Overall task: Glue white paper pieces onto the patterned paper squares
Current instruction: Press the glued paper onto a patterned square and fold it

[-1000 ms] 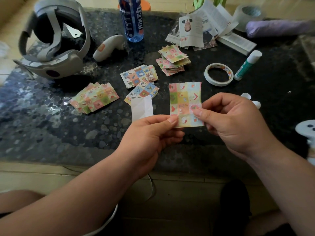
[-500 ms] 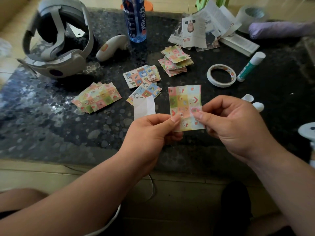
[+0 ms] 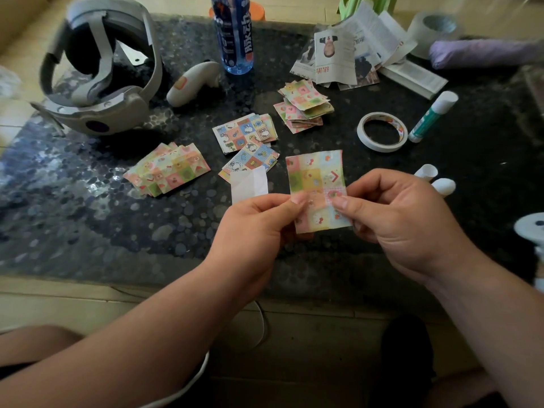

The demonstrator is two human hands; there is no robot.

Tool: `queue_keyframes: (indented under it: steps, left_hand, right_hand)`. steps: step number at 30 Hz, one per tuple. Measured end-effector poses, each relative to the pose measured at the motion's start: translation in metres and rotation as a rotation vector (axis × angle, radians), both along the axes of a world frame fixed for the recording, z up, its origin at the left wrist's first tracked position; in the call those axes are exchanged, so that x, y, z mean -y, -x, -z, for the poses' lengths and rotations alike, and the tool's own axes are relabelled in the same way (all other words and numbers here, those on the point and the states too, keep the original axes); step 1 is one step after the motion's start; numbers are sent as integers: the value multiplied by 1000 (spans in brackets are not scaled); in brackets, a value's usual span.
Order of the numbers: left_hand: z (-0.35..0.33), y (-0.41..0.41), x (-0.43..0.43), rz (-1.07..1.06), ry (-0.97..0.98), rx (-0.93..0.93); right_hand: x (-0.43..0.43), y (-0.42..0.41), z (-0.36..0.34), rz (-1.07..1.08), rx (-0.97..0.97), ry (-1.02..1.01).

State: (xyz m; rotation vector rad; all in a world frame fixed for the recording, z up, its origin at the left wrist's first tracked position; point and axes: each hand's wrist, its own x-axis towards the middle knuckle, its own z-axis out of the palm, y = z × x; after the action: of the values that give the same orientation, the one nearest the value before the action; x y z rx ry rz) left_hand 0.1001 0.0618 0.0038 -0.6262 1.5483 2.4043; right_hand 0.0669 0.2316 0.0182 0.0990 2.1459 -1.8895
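A patterned paper sheet (image 3: 316, 178) with pastel squares is held upright above the dark table's near part. My left hand (image 3: 259, 228) pinches its lower left edge with the thumb, and a white paper piece (image 3: 248, 185) sticks up from the same hand's fingers. My right hand (image 3: 403, 222) pinches the sheet's lower right edge. Piles of patterned squares lie behind: a pink-green pile (image 3: 167, 169) at left, two blue-toned piles (image 3: 245, 134) in the middle, a further pile (image 3: 303, 106) at the back. A green glue stick (image 3: 432, 116) lies at right.
A tape roll (image 3: 382, 131) lies beside the glue stick, with two white caps (image 3: 435, 178) nearer me. A grey headset (image 3: 100, 69), a controller (image 3: 191, 82) and a blue bottle (image 3: 234, 33) stand at the back left. Printed paper scraps (image 3: 347, 48) lie at the back right.
Both hands keep the same hold on the patterned sheet and the white piece. They have sunk slightly toward me in view; nothing on the table has moved.
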Motion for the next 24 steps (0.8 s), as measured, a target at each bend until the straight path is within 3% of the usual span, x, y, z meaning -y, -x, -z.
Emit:
queue_keyframes:
  steps: [18, 21, 24]
  left_hand:
    - [11, 8, 0, -21, 61, 45]
    - [16, 8, 0, 52, 372, -2]
    - [24, 4, 1, 237, 983, -163]
  right_hand:
    - [-2, 4, 9, 21, 155, 29]
    - [-2, 4, 15, 29, 176, -11]
    - [-3, 5, 21, 23, 209, -100]
